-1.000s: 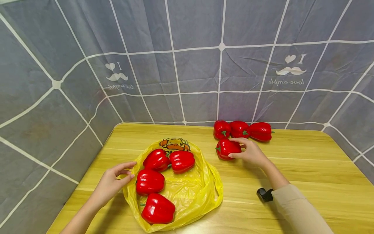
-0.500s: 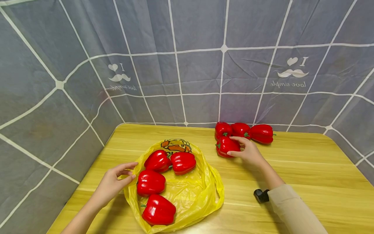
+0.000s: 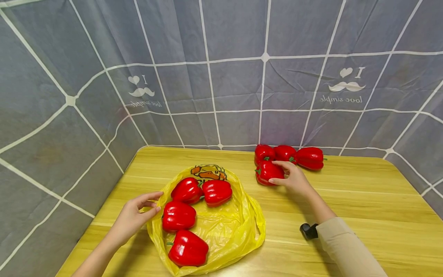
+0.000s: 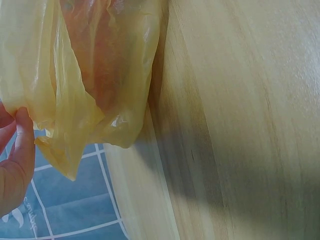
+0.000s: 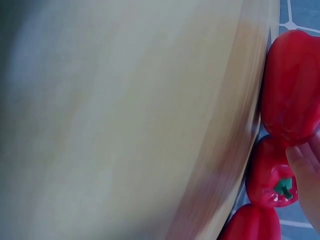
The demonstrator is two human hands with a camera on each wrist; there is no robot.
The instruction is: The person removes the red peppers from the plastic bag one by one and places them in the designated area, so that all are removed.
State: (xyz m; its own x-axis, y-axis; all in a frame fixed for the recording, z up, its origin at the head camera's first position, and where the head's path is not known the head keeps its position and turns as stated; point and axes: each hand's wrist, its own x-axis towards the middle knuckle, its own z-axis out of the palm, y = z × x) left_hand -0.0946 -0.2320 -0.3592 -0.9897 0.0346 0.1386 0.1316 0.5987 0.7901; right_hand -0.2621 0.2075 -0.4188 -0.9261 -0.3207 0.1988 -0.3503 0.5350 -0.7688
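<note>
Glossy red bell peppers [image 3: 179,216] with green stems sit in a translucent yellow plastic bag [image 3: 247,234] at lower centre, its upper edge printed with an orange duck [image 3: 209,172] outlined in black, and the same red and green repeat on the peppers [image 3: 310,158] right of centre. The tabletop [image 3: 367,204] is yellow wood streaked with paler and darker grain, while the grey-blue fabric backdrop [image 3: 235,30] across the upper frame carries a white grid and, at left and right, white hearts [image 3: 345,72], moustaches [image 3: 347,86] and mirrored lettering [image 3: 341,99]. At lower right, the sleeve [image 3: 349,246] is beige and the small device [image 3: 308,231] by its cuff black.
</note>
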